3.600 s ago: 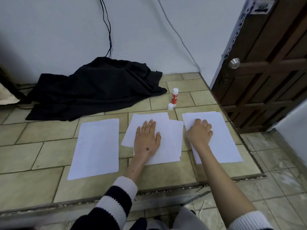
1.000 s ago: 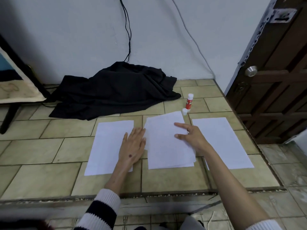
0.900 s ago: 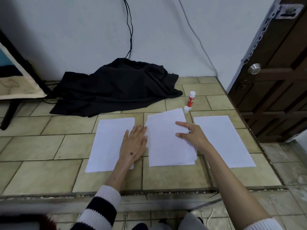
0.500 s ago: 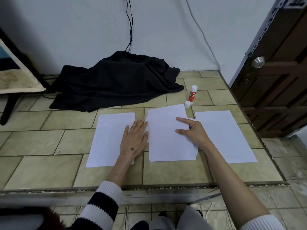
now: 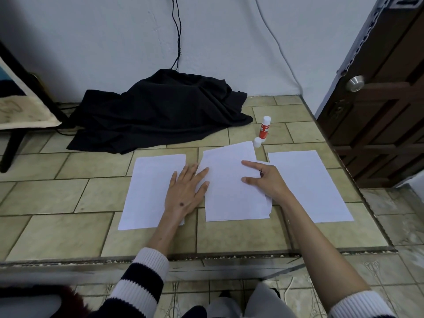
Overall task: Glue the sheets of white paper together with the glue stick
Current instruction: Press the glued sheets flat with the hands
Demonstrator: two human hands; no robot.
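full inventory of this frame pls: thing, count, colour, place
left sheet: 1, white, tiled floor, under the left hand
middle stack: at least 2 sheets, white, centre
right sheet: 1, white, right
glue stick: 1, red and white, upright beyond the stack
cap: 1, white, beside the glue stick
cloth: 1, black, heaped by the wall
cables: black and white, on the wall
door: 1, brown, right
left hand: flat, touching the stack's left edge
right hand: on the stack's right edge
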